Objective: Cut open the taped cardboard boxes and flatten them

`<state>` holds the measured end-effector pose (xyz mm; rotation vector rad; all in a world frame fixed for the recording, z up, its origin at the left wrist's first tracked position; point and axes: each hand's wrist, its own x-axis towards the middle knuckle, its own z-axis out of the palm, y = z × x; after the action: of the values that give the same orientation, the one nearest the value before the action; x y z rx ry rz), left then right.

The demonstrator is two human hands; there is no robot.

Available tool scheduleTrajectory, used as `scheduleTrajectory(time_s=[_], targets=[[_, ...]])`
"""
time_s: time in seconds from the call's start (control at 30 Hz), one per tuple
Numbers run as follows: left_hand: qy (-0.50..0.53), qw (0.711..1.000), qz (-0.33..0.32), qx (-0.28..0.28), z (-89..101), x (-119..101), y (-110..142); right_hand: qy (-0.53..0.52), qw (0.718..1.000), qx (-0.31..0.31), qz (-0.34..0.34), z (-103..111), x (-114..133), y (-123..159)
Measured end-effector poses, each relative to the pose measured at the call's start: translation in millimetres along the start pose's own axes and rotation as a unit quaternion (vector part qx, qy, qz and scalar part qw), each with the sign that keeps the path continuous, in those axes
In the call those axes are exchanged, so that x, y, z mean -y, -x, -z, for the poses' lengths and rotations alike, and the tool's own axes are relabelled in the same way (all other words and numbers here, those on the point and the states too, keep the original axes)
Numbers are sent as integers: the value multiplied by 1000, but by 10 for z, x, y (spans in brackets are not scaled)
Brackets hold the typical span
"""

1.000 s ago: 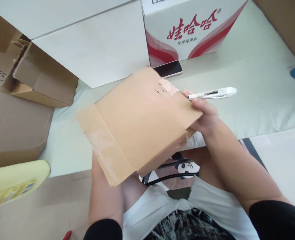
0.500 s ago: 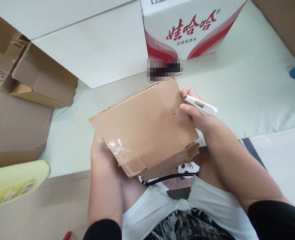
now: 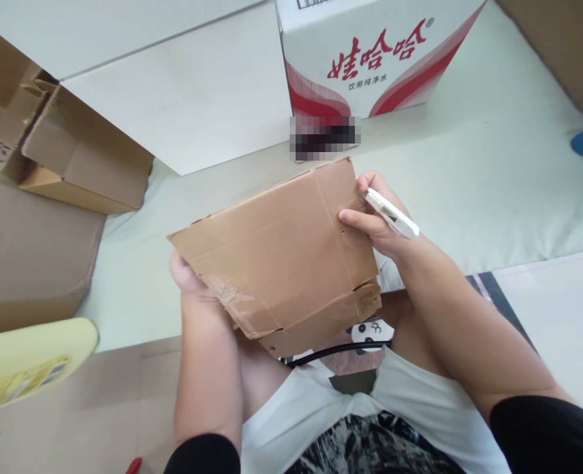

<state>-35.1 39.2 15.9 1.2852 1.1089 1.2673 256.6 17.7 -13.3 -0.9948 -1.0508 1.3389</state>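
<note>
A brown cardboard box (image 3: 271, 243), partly flattened with its flaps loose, is held tilted above my lap. Clear tape (image 3: 236, 293) clings to its lower left flap. My left hand (image 3: 188, 275) grips the left edge from behind, most of its fingers hidden by the cardboard. At the right edge, my right hand (image 3: 383, 224) presses its thumb on the front face. A white utility knife (image 3: 392, 214) is also held in that hand, its handle angled down to the right; I cannot make out a blade.
A white carton with red lettering (image 3: 360, 72) and a large white box (image 3: 182, 112) stand behind. A blurred-out dark object (image 3: 325, 139) lies before the carton. Brown cartons (image 3: 39, 243) stand left, above a yellow container (image 3: 29, 362). Pale green cloth (image 3: 508, 171) covers the surface.
The cardboard box has been tilted and turned, its face now more towards me, and shifted slightly down. My right thumb has moved onto its face, and the utility knife has swung downwards.
</note>
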Motion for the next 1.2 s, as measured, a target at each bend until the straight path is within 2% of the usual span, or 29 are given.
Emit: scheduleTrajectory(time_s=[0.07,0.17,0.27,0.4,0.5,0.57,0.7,0.8,0.9,1.03,1.13,1.2], targets=[[64,998,13,-6,49,27,-14,-7,999,-38,18,-8,-12,-15],[150,986,68,-4,65,57,6,20,993,-104,45,-20,-23,-39],[139,984,115,-4,10,77,22,46,989,-133,44,-32,-28,-48],[158,983,87,-26,-21,108,-25,43,988,-148,23,-14,-3,-53],[202,976,39,-79,57,143,-102,10,992,-118,-46,61,72,-60],[236,962,33,-134,123,165,-155,-34,992,-76,-92,126,145,-58],[285,929,60,-227,171,184,-223,-125,985,-3,-123,177,256,-28],[310,913,54,-260,144,196,-236,-160,977,40,-133,71,233,-2],[326,911,47,-247,120,240,-231,-152,980,33,-125,-124,134,24],[314,927,46,-201,87,268,-196,-107,987,-13,-122,-301,55,70],[321,929,100,-157,40,169,-130,-109,986,-56,-116,-257,159,111],[339,919,148,-136,14,63,-73,-110,984,-88,-105,-157,306,146]])
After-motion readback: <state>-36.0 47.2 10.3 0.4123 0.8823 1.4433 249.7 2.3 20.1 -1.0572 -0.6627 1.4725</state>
